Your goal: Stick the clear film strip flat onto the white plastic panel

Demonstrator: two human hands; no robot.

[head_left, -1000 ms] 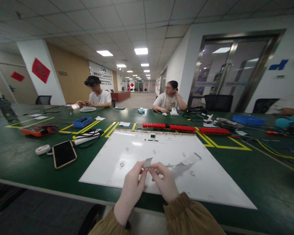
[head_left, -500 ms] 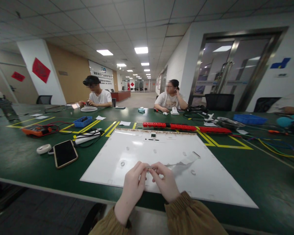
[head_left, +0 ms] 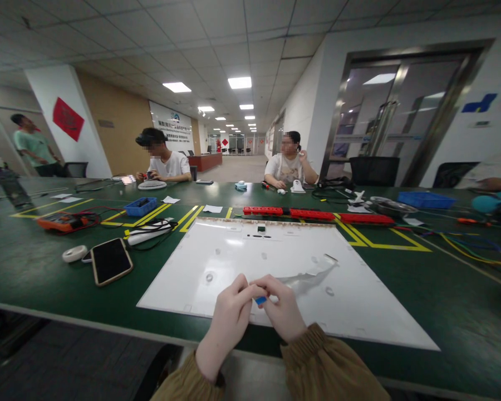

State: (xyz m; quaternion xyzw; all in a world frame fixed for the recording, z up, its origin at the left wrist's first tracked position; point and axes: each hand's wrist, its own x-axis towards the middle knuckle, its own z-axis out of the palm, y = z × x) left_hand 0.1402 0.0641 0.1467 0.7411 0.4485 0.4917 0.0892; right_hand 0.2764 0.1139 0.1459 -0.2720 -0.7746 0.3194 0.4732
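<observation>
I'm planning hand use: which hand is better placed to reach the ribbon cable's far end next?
Right, I'd judge: the ribbon cable runs out rightward past the right hand, so its far end lies nearer that hand. The left hand sits farther from it.

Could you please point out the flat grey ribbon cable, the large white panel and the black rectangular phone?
Flat grey ribbon cable (head_left: 322, 267): head view, on the strip near its connector end.
Large white panel (head_left: 240, 264): head view, on its bare surface.
Black rectangular phone (head_left: 111, 261): head view, on its screen.
</observation>
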